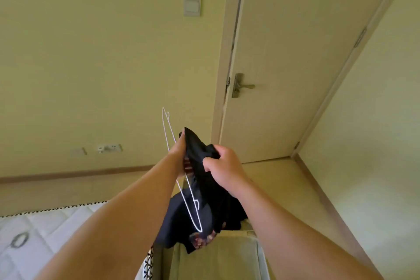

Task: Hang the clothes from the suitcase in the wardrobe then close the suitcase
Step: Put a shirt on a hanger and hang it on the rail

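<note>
A black garment [204, 198] with a red patterned print near its hem hangs in front of me. My left hand [179, 157] holds its upper end together with a thin white wire hanger [167, 129], whose hook points up and whose lower end lies against the cloth. My right hand [223, 166] grips a bunched fold of the garment just to the right. The olive fabric suitcase [216, 257] lies below the garment at the bottom of the view. No wardrobe is in view.
A white quilted mattress [34, 229] lies at the lower left. A closed door [295, 63] with a lever handle [241, 85] stands ahead on the right. A light switch [192, 6] and a wall socket [109, 148] are on the wall.
</note>
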A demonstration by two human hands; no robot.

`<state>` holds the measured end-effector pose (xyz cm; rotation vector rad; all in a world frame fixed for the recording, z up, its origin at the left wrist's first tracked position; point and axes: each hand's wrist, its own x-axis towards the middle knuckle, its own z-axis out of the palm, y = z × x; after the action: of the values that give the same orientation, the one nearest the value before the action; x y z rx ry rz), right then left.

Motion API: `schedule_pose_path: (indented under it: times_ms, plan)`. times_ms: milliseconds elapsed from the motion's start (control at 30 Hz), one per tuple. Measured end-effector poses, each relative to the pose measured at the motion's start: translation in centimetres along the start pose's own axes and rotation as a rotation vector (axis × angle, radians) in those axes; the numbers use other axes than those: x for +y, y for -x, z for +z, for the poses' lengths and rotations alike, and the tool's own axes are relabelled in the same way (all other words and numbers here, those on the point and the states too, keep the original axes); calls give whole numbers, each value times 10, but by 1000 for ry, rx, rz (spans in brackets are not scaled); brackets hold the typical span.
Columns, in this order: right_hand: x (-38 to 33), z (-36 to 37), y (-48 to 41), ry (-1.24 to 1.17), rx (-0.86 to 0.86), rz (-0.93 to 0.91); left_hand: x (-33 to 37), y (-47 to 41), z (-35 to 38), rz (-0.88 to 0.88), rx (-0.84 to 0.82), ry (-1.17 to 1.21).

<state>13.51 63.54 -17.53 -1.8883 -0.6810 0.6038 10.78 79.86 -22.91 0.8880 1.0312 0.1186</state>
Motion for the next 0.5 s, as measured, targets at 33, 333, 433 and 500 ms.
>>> schedule_pose_path:
  times_ms: [33, 333, 433, 500]
  plan:
    - [0, -1, 7, 2, -28, -20, 2, -4, 1, -15, -22, 72]
    - [5, -18, 30, 135, -461, 67, 1, 23, 13, 200, 146, -695]
    - [8, -27, 24, -40, -403, 252, 9, 43, 19, 297, 136, -909]
    - [18, -34, 16, -1, -125, 258, 18, 52, 18, 420, 106, -1008]
